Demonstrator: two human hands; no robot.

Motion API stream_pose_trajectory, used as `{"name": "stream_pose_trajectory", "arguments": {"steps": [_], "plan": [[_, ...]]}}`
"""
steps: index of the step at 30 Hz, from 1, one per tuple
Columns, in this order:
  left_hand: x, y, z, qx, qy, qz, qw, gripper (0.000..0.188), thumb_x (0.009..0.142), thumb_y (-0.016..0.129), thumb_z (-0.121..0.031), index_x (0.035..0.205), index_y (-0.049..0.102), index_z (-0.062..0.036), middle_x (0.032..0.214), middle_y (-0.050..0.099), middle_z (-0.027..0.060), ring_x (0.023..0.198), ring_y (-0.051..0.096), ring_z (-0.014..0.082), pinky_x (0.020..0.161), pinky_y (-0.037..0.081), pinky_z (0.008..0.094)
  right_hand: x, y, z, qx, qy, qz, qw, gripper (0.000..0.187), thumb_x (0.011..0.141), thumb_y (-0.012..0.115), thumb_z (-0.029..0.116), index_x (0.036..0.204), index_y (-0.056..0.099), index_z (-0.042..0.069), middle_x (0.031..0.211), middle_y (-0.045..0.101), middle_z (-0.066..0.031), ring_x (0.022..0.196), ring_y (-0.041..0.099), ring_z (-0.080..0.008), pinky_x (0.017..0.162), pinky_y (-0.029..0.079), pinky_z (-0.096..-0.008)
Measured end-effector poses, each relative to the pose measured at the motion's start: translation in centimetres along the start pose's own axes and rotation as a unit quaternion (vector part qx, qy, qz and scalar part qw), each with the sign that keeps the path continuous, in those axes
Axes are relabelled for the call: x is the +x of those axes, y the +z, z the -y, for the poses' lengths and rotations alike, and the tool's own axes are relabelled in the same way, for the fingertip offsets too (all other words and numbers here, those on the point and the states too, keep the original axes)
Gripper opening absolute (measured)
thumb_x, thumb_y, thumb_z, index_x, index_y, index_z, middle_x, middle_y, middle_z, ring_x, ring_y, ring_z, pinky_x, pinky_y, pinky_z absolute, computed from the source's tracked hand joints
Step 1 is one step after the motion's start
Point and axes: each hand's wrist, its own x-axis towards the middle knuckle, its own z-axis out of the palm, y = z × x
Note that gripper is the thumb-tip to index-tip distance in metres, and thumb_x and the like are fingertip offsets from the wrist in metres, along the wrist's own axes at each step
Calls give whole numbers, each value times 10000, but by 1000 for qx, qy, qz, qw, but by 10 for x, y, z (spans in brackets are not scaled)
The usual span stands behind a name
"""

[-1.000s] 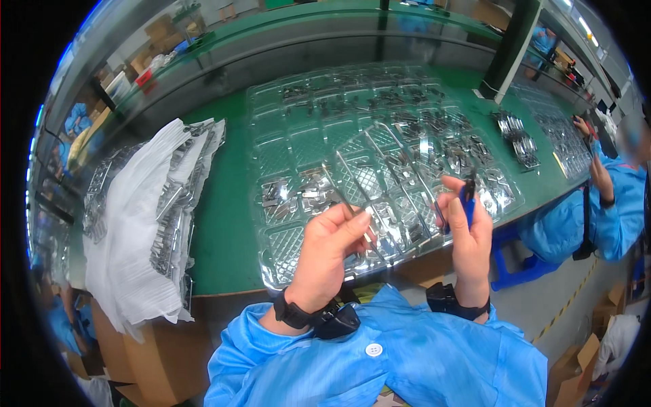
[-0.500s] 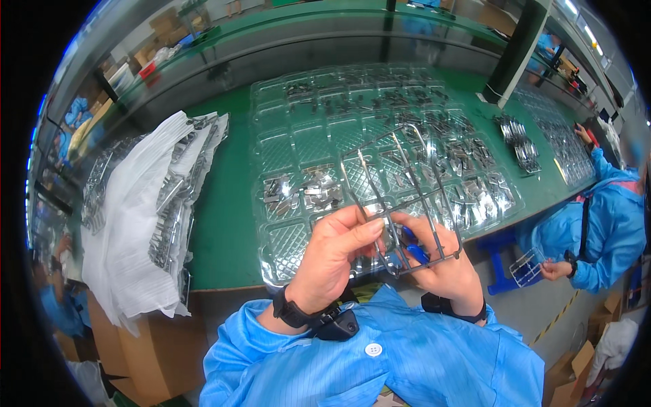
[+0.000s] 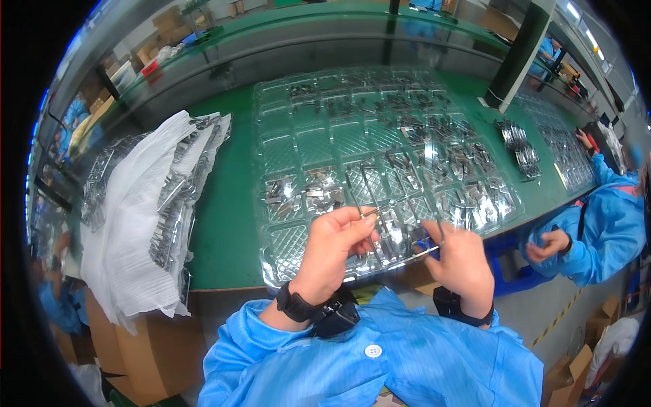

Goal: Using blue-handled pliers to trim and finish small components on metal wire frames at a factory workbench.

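My left hand [image 3: 325,251] pinches the left side of a thin dark sprue frame [image 3: 367,182] between thumb and fingers. This frame has several long bars and is held tilted over the near part of a clear compartment tray [image 3: 279,152]. My right hand [image 3: 464,268] is closed round a small blue-handled tool [image 3: 423,243] that looks like nippers, at the frame's right side. Fingers mostly hide the tool, and its tip cannot be made out clearly. Small shiny metal-looking parts [image 3: 322,193] lie in many tray compartments below.
To the left, white sheets [image 3: 135,224] cover stacked trays of parts. A bundle of dark frames [image 3: 517,148] lies to the right, near a dark post [image 3: 519,57]. A co-worker in blue [image 3: 597,224] sits at the right. A cardboard box [image 3: 149,356] stands below the table's left edge.
The frame has tilted down and lower toward the tray. My right hand has shifted right and turned, covering more of the blue handles. The co-worker's near hand no longer shows a frame in it.
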Motion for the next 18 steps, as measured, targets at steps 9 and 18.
{"name": "stream_pose_trajectory", "arguments": {"steps": [9, 18], "plan": [[0, 4, -3, -7, 47, -29, 998, 212, 881, 612, -134, 1057, 599, -16, 765, 624, 0, 689, 584, 61, 608, 452, 187, -1, -4, -11, 501, 158, -105, 844, 303, 848, 624, 112, 1121, 592, -15, 783, 625, -23, 693, 531, -48, 611, 439, -224], [-13, 14, -8, 54, 49, 17, 997, 184, 891, 613, -221, 900, 604, -38, 779, 609, 8, 640, 558, 63, 603, 458, 213, 20, 11, 10, 531, 93, -154, 828, 160, 859, 597, 87, 986, 589, -10, 710, 563, 12, 630, 493, -34, 549, 390, -197]]}}
